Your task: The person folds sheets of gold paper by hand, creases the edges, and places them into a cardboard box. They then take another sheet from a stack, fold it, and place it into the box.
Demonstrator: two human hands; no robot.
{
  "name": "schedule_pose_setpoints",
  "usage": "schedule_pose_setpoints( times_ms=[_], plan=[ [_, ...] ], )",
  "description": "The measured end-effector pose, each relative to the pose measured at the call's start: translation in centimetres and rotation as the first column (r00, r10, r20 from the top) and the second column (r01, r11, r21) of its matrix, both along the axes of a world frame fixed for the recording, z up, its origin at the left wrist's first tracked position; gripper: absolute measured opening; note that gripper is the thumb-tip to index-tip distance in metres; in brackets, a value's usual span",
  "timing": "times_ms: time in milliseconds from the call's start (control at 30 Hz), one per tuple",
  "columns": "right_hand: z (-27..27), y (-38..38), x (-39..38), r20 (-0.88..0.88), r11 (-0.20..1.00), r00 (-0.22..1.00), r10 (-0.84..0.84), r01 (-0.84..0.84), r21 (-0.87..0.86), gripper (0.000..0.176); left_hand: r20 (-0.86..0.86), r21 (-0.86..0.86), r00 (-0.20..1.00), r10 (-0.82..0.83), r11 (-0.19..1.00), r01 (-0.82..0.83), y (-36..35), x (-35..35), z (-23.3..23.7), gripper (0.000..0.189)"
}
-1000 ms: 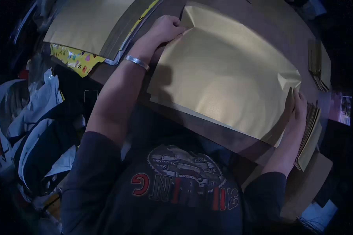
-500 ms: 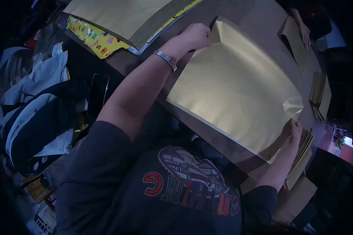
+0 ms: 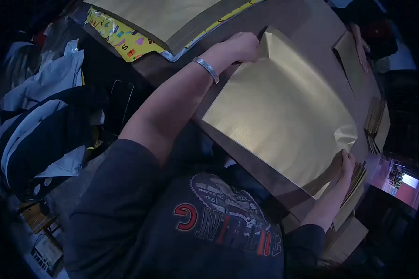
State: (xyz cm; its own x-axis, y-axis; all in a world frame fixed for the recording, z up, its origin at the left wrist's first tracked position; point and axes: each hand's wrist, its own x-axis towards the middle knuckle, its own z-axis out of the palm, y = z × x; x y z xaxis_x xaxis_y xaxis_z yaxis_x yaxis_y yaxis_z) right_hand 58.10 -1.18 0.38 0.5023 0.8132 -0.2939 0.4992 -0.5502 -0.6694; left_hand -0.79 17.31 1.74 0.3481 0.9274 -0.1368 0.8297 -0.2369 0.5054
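Observation:
A large sheet of golden-brown paper (image 3: 274, 111) stretches at a slant over the table in front of me, its surface slightly bowed. My left hand (image 3: 246, 45) is closed on its far left corner, where the paper creases, and a metal bracelet (image 3: 206, 69) circles that wrist. At the opposite, right-hand end, my right hand (image 3: 346, 163) pinches the edge beside a crumpled fold. The tips of my left fingers are partly hidden.
Large brown sheets (image 3: 167, 18) lie on yellow printed packaging (image 3: 125, 39) at upper left. Folded brown paper stacks (image 3: 375, 122) sit at the right table edge. Another person's hand (image 3: 360, 49) rests by a brown piece (image 3: 349, 60). Garments (image 3: 42, 125) are piled at left.
The whole view has shifted slightly. Both hands keep their grip on the paper sheet, which holds nearly the same pose.

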Motion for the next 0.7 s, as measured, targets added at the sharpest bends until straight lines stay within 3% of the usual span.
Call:
schedule_pose_setpoints(
  times_ms=[167,233,300,500,533,633,700],
  plan=[
    [-1.3,0.0,2.2,0.047,0.993,0.992,0.118,-0.118,0.015,0.031,0.060,-0.039,0.998,0.013,0.999,-0.010,0.1,-0.2,0.0,0.040],
    [-1.2,-0.1,1.9,-0.006,0.996,0.996,0.085,-0.085,0.030,0.031,0.016,-0.001,0.999,-0.029,1.000,0.029,0.1,-0.3,0.1,0.036],
    [-1.2,-0.1,1.6,-0.058,0.998,0.997,0.054,-0.052,0.044,0.032,0.093,0.010,0.996,-0.005,1.000,0.004,0.1,-0.3,-0.4,0.032],
    [-0.8,-0.2,0.5,0.070,0.997,0.996,0.056,-0.060,0.048,0.033,0.096,0.070,0.995,-0.012,0.998,0.005,0.4,-0.4,-1.2,0.031],
    [-0.9,0.0,0.6,0.103,0.996,0.992,0.074,-0.078,0.034,0.033,0.197,0.031,0.980,-0.021,0.999,0.015,-0.1,-0.7,-0.6,0.031],
    [-0.7,0.0,0.5,0.104,0.999,0.994,0.018,-0.021,0.026,0.034,-0.006,0.022,0.998,-0.068,0.997,0.068,0.2,-0.4,0.6,0.029],
    [-1.0,0.0,0.4,0.048,0.999,0.998,-0.028,0.026,0.041,0.035,0.037,0.032,0.996,-0.078,0.997,0.077,1.6,-1.1,-1.6,0.031]
  ],
)
